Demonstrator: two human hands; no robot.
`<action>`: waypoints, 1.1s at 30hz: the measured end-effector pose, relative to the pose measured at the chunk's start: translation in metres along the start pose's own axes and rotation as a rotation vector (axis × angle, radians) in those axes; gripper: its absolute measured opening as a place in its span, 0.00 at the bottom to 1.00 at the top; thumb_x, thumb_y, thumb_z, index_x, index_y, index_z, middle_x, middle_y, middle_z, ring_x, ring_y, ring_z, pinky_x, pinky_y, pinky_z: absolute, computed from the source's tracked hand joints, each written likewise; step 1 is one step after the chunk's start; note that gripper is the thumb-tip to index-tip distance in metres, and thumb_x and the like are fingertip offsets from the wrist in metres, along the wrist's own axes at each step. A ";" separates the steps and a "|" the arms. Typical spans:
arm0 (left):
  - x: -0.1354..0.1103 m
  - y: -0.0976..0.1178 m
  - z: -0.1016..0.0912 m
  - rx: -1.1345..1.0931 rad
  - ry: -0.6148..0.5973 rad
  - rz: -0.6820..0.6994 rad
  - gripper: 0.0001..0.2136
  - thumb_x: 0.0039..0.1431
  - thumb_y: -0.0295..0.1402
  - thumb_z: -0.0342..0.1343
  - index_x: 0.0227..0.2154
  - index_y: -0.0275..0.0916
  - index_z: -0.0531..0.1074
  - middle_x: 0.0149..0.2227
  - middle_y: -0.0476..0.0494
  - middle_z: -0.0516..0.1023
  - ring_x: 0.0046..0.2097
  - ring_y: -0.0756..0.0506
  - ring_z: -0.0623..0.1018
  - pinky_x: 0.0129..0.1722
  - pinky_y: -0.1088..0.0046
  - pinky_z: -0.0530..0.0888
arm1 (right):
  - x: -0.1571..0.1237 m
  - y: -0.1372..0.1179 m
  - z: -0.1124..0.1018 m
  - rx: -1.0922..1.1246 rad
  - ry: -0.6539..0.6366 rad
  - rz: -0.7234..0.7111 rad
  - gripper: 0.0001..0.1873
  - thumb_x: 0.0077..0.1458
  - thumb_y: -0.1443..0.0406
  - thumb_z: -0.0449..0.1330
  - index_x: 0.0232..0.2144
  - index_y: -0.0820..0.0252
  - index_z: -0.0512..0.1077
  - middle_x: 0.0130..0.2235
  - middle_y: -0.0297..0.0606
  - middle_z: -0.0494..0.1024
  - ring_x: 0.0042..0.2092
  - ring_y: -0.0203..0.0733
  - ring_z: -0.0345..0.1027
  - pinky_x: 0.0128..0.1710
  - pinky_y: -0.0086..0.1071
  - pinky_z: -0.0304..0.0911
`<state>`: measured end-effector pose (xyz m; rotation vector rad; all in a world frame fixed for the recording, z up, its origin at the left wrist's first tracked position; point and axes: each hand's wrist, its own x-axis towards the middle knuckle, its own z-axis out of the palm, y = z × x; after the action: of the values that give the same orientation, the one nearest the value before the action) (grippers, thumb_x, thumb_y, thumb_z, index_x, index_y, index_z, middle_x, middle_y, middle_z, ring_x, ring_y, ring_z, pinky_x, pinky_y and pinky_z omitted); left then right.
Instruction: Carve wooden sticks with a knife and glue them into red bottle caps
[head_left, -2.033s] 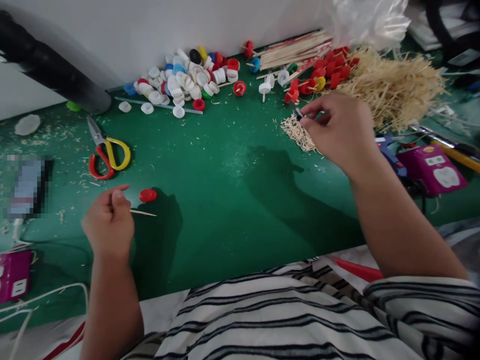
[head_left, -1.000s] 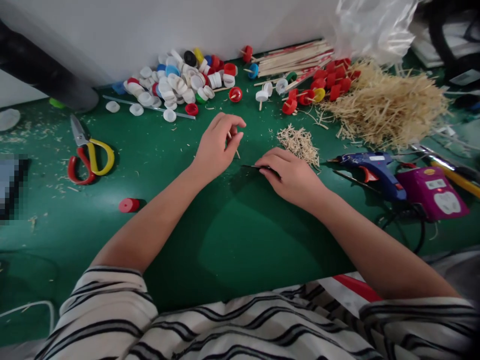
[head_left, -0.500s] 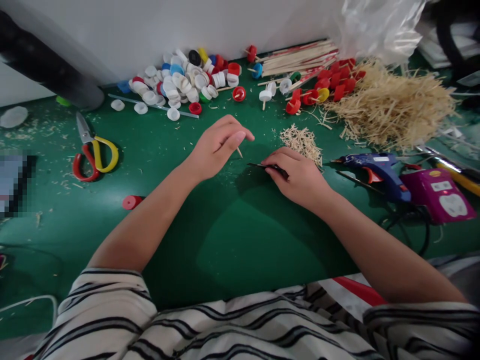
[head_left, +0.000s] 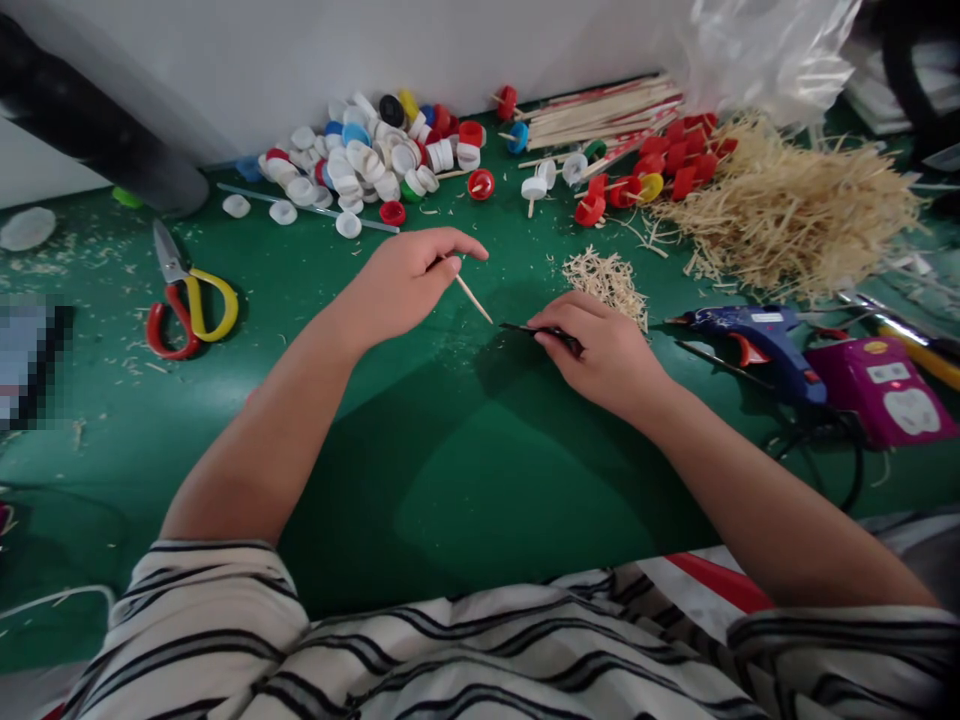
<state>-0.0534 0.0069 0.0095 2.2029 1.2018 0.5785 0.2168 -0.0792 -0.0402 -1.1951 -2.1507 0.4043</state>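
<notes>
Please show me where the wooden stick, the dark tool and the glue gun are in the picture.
wooden stick [head_left: 472, 297], head view, middle of its bare shaft.
dark tool [head_left: 521, 328], head view, the thin exposed end.
glue gun [head_left: 750, 326], head view, its blue body.

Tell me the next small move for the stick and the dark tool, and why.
Probably shift the left hand so its wooden stick meets the dark tool under the right hand: the stick's tip is almost at the tool's tip, low over the green mat.
</notes>
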 end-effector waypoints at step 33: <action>0.004 -0.008 0.033 -0.190 0.152 0.077 0.07 0.63 0.39 0.67 0.35 0.42 0.78 0.36 0.45 0.84 0.37 0.46 0.83 0.36 0.66 0.80 | 0.010 -0.013 0.006 -0.312 -0.010 -0.009 0.21 0.77 0.59 0.49 0.39 0.56 0.80 0.43 0.43 0.85 0.42 0.43 0.78 0.38 0.37 0.69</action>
<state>-0.0367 0.0049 -0.0200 2.0810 1.0913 0.8684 0.2003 -0.0779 -0.0341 -1.3510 -2.2860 0.0697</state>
